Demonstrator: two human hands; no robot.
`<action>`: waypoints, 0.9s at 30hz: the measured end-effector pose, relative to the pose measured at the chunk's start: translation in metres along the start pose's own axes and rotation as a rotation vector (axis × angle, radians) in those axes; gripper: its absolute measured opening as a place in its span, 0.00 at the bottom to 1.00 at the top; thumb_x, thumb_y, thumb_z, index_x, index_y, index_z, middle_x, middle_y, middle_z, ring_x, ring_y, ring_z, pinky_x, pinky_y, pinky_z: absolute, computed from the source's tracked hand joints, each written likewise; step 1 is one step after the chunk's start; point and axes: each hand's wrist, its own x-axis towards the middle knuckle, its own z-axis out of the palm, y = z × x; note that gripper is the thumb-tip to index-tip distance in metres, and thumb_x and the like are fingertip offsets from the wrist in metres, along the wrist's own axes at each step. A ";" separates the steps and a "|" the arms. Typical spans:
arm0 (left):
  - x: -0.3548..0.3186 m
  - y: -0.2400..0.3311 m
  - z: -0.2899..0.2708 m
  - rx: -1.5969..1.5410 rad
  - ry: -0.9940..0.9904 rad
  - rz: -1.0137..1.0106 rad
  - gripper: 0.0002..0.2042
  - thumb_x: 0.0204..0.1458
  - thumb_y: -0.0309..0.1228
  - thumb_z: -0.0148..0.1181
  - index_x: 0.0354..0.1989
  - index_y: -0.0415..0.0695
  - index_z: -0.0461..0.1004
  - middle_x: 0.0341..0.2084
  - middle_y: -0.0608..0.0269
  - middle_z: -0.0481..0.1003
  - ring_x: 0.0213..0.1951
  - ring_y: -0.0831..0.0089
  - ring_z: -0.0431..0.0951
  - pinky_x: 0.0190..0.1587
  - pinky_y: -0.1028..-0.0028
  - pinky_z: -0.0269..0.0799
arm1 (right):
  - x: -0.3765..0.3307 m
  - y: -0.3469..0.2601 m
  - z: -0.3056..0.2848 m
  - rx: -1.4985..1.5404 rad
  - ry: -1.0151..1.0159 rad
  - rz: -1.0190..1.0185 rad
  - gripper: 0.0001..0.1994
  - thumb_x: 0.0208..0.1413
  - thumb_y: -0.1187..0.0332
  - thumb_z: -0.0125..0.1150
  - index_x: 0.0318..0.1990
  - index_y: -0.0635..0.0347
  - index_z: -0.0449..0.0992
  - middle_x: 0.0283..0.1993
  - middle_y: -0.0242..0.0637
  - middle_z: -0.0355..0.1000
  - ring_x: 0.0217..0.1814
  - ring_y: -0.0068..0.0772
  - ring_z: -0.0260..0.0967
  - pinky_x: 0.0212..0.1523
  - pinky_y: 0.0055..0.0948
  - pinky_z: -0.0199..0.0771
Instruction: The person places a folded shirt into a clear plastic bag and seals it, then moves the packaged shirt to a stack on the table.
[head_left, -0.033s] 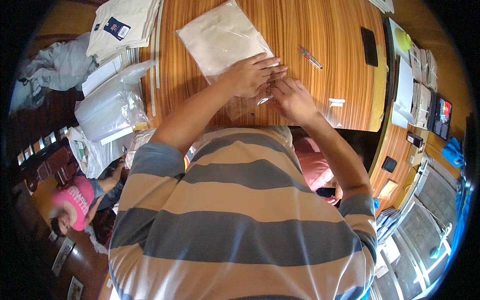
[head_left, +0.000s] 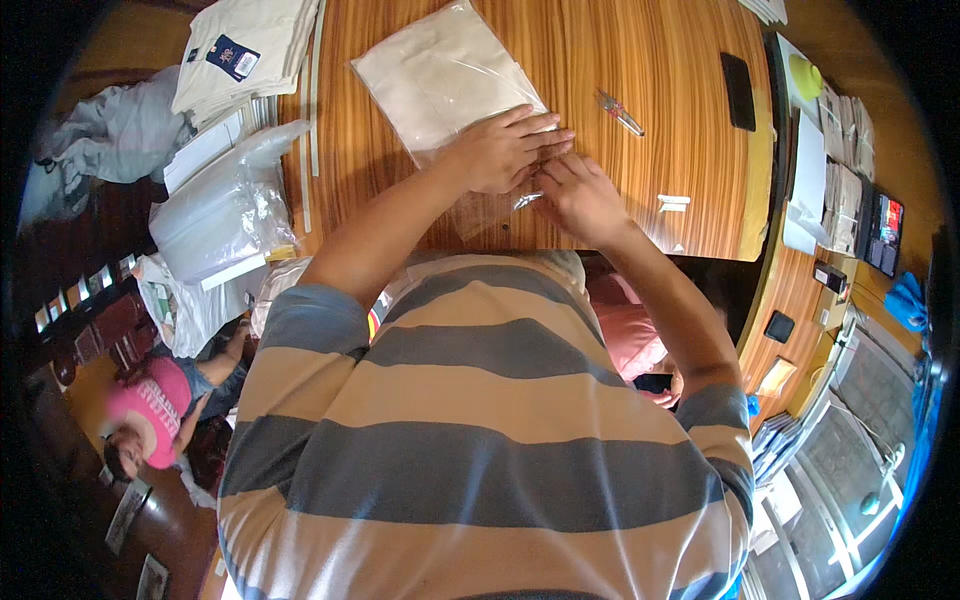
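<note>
A folded cream garment (head_left: 435, 75) lies inside a clear plastic bag (head_left: 482, 212) on the wood-grain table. My left hand (head_left: 505, 150) rests flat on the bag's near right part, fingers stretched out toward the right. Close beside its fingertips, my right hand (head_left: 583, 198) is closed with bent fingers on the edge of the clear bag. The exact pinch is partly hidden by the fingers. The bag's loose end spreads below my left hand, toward the table's near edge. To the right of the bag lies a pair of small thread snips (head_left: 621, 113), touched by neither hand.
A stack of folded cream garments (head_left: 245, 65) with a dark tag sits at the far left, above a pile of clear plastic bags (head_left: 220, 220). A dark phone (head_left: 739, 92) lies at the right. A person in a pink shirt (head_left: 150, 405) is at the lower left.
My right hand has shifted very slightly leftward at the bag's edge. The person in pink has moved a little. My left hand and the garment look unchanged.
</note>
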 end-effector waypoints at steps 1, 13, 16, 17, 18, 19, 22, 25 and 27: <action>0.001 -0.001 -0.003 0.029 -0.030 -0.004 0.33 0.61 0.41 0.58 0.76 0.54 0.61 0.77 0.75 0.58 0.79 0.69 0.51 0.80 0.58 0.46 | 0.003 0.000 0.010 0.057 -0.021 -0.024 0.11 0.53 0.67 0.62 0.44 0.55 0.78 0.46 0.35 0.72 0.52 0.38 0.71 0.52 0.37 0.70; -0.002 0.001 0.004 0.002 0.071 -0.003 0.30 0.65 0.41 0.55 0.76 0.54 0.61 0.78 0.77 0.56 0.79 0.71 0.51 0.80 0.58 0.44 | -0.037 -0.017 0.005 -0.069 -0.002 -0.275 0.16 0.53 0.64 0.63 0.49 0.57 0.82 0.49 0.36 0.74 0.54 0.39 0.70 0.56 0.37 0.71; 0.000 0.002 0.010 0.067 0.012 -0.013 0.29 0.66 0.42 0.53 0.77 0.55 0.60 0.78 0.77 0.56 0.79 0.72 0.51 0.80 0.59 0.44 | -0.032 -0.025 -0.005 -0.020 0.104 -0.139 0.18 0.54 0.61 0.66 0.51 0.57 0.82 0.50 0.35 0.74 0.54 0.39 0.70 0.55 0.38 0.71; 0.001 0.001 0.011 0.079 0.012 -0.011 0.29 0.67 0.42 0.52 0.77 0.56 0.60 0.78 0.77 0.56 0.79 0.71 0.51 0.80 0.59 0.44 | -0.022 -0.030 -0.004 0.025 0.084 -0.111 0.18 0.54 0.60 0.66 0.50 0.57 0.82 0.49 0.35 0.74 0.54 0.38 0.70 0.55 0.38 0.70; 0.003 -0.002 0.014 0.090 0.010 -0.005 0.29 0.67 0.43 0.51 0.77 0.56 0.60 0.78 0.77 0.56 0.79 0.71 0.51 0.80 0.59 0.44 | -0.007 -0.039 -0.001 0.070 0.064 -0.080 0.17 0.55 0.59 0.66 0.49 0.56 0.81 0.49 0.34 0.74 0.53 0.38 0.70 0.55 0.38 0.70; 0.004 -0.003 0.016 0.101 0.009 0.001 0.29 0.67 0.43 0.51 0.77 0.56 0.60 0.78 0.77 0.56 0.79 0.71 0.51 0.80 0.60 0.44 | 0.005 -0.046 0.003 0.115 0.044 -0.047 0.17 0.55 0.58 0.66 0.48 0.56 0.81 0.49 0.34 0.74 0.53 0.38 0.70 0.55 0.38 0.70; 0.000 -0.006 0.018 0.095 0.082 0.033 0.29 0.67 0.44 0.51 0.76 0.57 0.61 0.78 0.78 0.56 0.78 0.71 0.52 0.80 0.60 0.43 | 0.018 -0.060 0.030 0.069 -0.111 -0.121 0.11 0.56 0.63 0.57 0.42 0.54 0.81 0.46 0.34 0.75 0.56 0.39 0.70 0.60 0.38 0.69; 0.000 -0.007 0.026 0.165 0.145 0.044 0.28 0.67 0.45 0.51 0.76 0.58 0.63 0.77 0.79 0.57 0.78 0.70 0.53 0.80 0.60 0.44 | 0.022 -0.066 0.037 0.025 -0.036 -0.125 0.09 0.56 0.63 0.57 0.39 0.54 0.80 0.44 0.35 0.75 0.54 0.39 0.70 0.60 0.39 0.70; -0.001 -0.006 0.027 0.193 0.166 0.039 0.28 0.66 0.46 0.52 0.75 0.58 0.63 0.77 0.79 0.57 0.77 0.70 0.54 0.79 0.59 0.45 | 0.021 -0.065 0.033 0.020 -0.095 -0.114 0.10 0.55 0.64 0.57 0.41 0.54 0.79 0.44 0.34 0.73 0.54 0.39 0.70 0.58 0.38 0.70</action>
